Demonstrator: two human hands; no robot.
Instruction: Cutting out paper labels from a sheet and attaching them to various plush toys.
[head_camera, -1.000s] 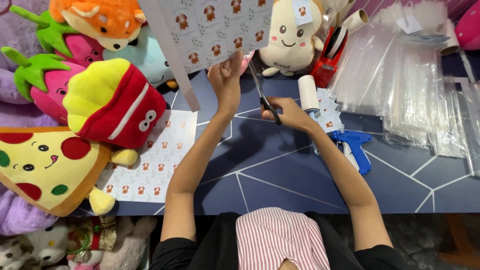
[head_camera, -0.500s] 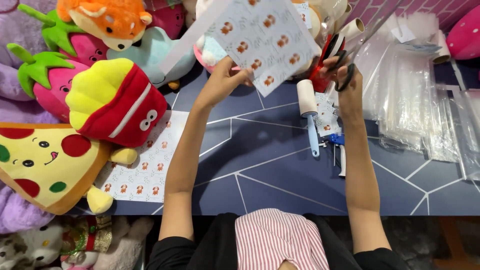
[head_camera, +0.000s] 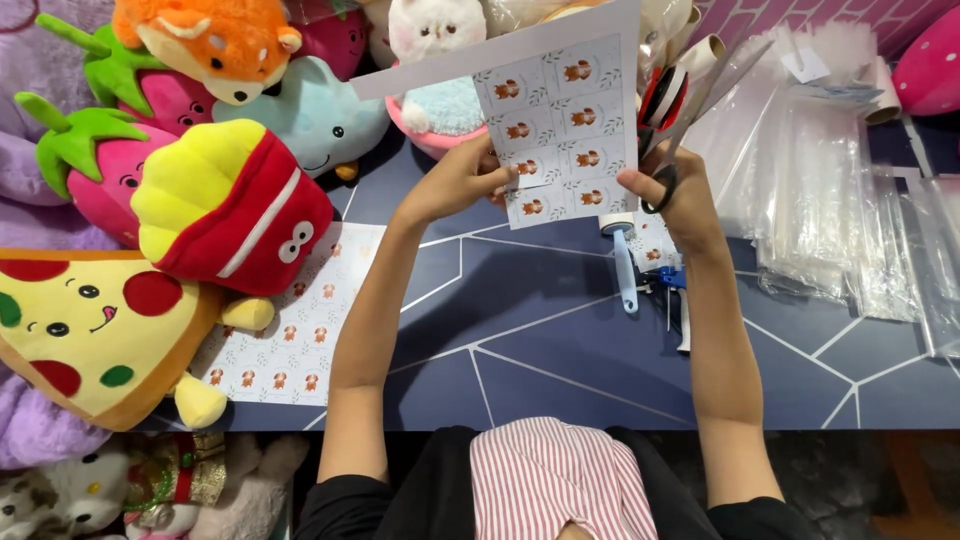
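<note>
1. Leftmost, plush toys: pizza slice (head_camera: 70, 330), fries box (head_camera: 225, 205) beside a second sticker sheet (head_camera: 300, 335) flat on the table (head_camera: 560, 340).
2. Left hand (head_camera: 455, 185) pinches the raised sticker sheet (head_camera: 555, 120) at its left edge.
3. Right hand (head_camera: 680, 195) grips scissors (head_camera: 690, 125), thumb on sheet's right edge.
4. Clear bags (head_camera: 830, 190) far right.
</note>
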